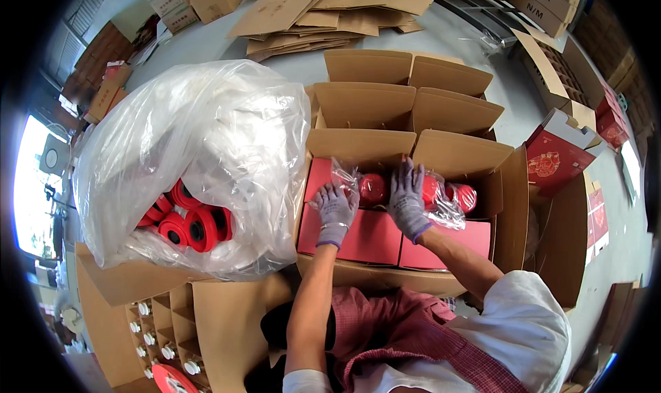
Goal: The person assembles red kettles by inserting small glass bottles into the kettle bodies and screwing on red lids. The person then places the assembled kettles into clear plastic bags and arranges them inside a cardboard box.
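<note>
Touching clear plastic film (345,173) with gloved left hand (336,210), slightly bent at the fingers (331,192); cannot tell whether pinching. Resting with gloved right hand (409,202), opened nearly flat and extended, between red cylinders (372,189) lined up inside an open carton (361,145), just beyond two red boxes (372,238).

Place: looks like a packing workshop or warehouse
Grey floor (513,87): carries a pile of flattened cardboard (330,11)
Partitioned carton (231,338): holds white-capped containers (168,352)
Open carton (365,107): contains red boxes (372,238), beside a plastic bag (241,118)

Flattened cardboard (289,11) on grey floor (210,42)
</note>
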`<move>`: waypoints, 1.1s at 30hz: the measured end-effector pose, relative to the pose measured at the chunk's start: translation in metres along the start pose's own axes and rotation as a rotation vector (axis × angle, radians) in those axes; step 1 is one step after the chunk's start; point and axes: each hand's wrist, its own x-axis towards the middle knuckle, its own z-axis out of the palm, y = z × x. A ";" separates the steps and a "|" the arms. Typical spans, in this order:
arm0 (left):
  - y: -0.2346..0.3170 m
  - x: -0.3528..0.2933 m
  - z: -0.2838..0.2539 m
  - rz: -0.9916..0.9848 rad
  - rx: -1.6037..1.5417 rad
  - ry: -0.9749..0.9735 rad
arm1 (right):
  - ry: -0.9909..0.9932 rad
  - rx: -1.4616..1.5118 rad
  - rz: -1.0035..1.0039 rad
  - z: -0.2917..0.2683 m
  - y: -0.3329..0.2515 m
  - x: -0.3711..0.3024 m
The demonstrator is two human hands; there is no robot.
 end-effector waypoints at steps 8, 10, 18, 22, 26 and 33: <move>-0.037 0.064 -0.029 -0.390 -1.327 0.020 | 0.080 0.846 -0.179 0.058 -0.019 -0.003; -0.019 0.080 -0.072 -0.418 -1.134 -0.133 | -0.035 0.714 -0.205 0.047 0.001 -0.003; -0.100 0.048 -0.042 -0.195 -1.269 -0.299 | -0.038 1.411 -0.312 0.065 0.026 0.013; -0.084 0.015 -0.040 0.031 -0.920 -0.275 | -0.275 2.009 -0.120 0.079 0.049 0.004; -0.100 -0.001 -0.017 0.308 -0.450 0.107 | -0.298 1.886 0.173 0.051 0.035 -0.008; -0.083 0.004 -0.017 0.166 -0.331 -0.038 | 0.411 1.352 0.236 0.078 0.014 0.006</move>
